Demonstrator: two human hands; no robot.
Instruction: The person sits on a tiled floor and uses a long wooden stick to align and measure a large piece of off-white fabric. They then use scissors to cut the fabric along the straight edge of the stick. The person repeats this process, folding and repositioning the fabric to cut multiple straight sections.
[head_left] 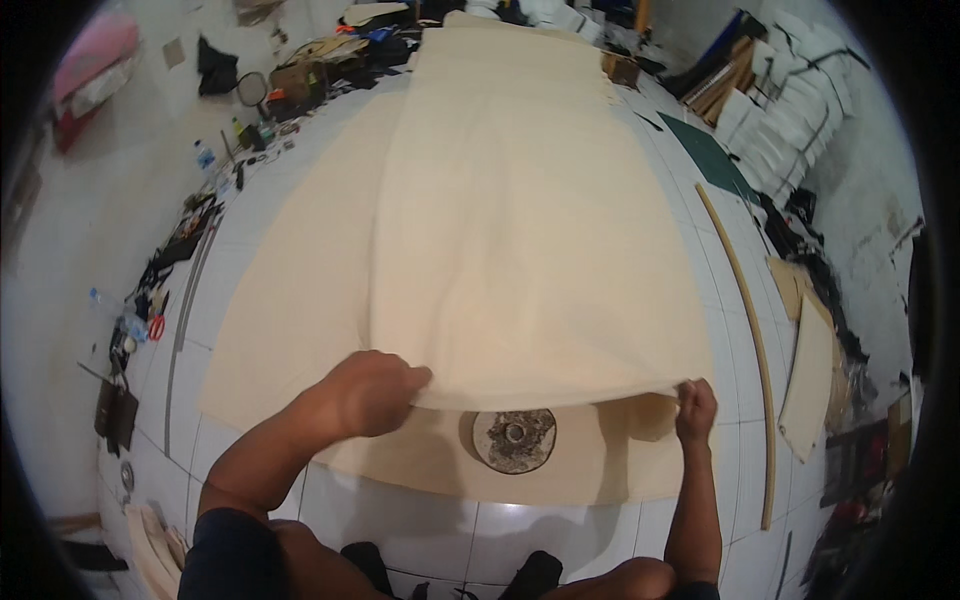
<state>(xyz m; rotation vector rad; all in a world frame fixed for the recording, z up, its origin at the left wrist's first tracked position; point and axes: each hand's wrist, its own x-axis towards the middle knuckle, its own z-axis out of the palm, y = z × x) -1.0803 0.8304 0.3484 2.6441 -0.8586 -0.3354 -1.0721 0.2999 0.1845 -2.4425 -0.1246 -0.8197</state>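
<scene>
A long sheet of cream fabric (520, 230) stretches away from me over the floor. Its near edge is lifted, with my left hand (385, 393) closed on it at the left and my right hand (697, 408) pinching it at the right corner. Beneath lies another layer of the same cloth (400, 470), spread wider on the left. On that lower layer, between my hands and just in front of the raised edge, rests a round, worn disc-shaped weight (514, 441) with a hole in its middle; its far rim meets the edge of the upper cloth.
White floor tiles (400, 510) surround the cloth. A long wooden strip (745, 310) lies on the right, near a green mat (708, 155) and wrapped white bundles (800, 105). Metal rulers (185, 300), red-handled scissors (157, 326) and plastic bottles (204, 155) line the left wall.
</scene>
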